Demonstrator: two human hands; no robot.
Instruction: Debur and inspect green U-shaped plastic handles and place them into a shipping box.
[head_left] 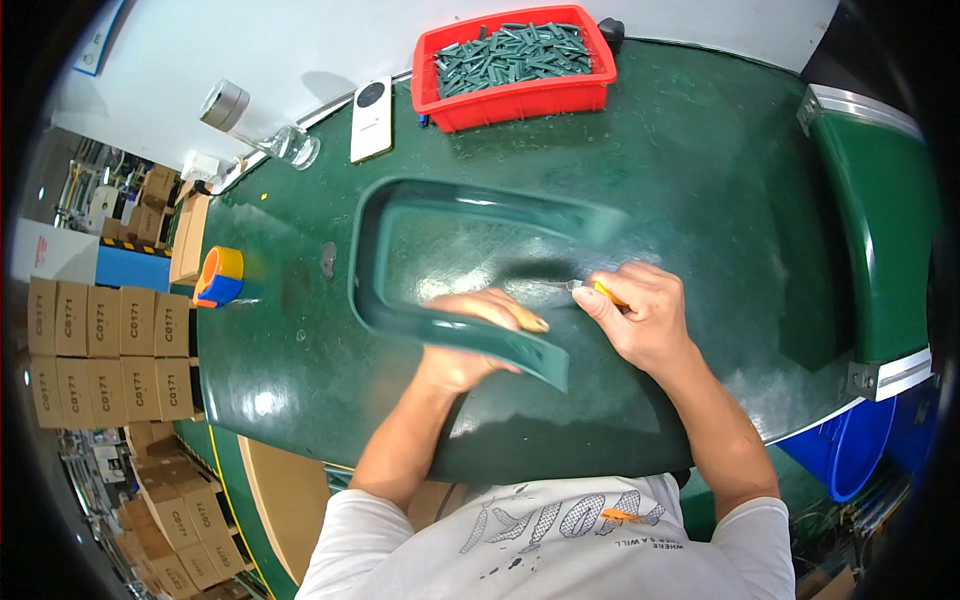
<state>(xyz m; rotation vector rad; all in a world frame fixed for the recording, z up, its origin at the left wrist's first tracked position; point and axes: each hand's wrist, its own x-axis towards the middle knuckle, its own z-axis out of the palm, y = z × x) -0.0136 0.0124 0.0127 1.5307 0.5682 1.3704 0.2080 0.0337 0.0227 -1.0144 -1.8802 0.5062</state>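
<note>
The left hand (458, 366) is clamping the near arm of a long, U-shaped green frame (368, 255), and the right hand (645, 310) is gripping a small yellow-handled tool (608, 293), its thin tip pointing left. The frame is lying on the near side of the red tub (530, 108), its bend facing left and its two free ends facing right. It is probably weighing little, since one hand is bearing it (the outline is blurring, so this is a guess); it is looking like smooth plastic, likely springing at the free ends, holding stiffer at the bend and turning slippery along its flat faces. A hold near the bend would likely be steadying it better than one at a tip. Farther out, small green pieces (515, 55) are filling the tub, a white phone (371, 130) is resting just left of it, and a clear bottle (290, 146) is sitting farther left, all on the table (700, 150)
</note>
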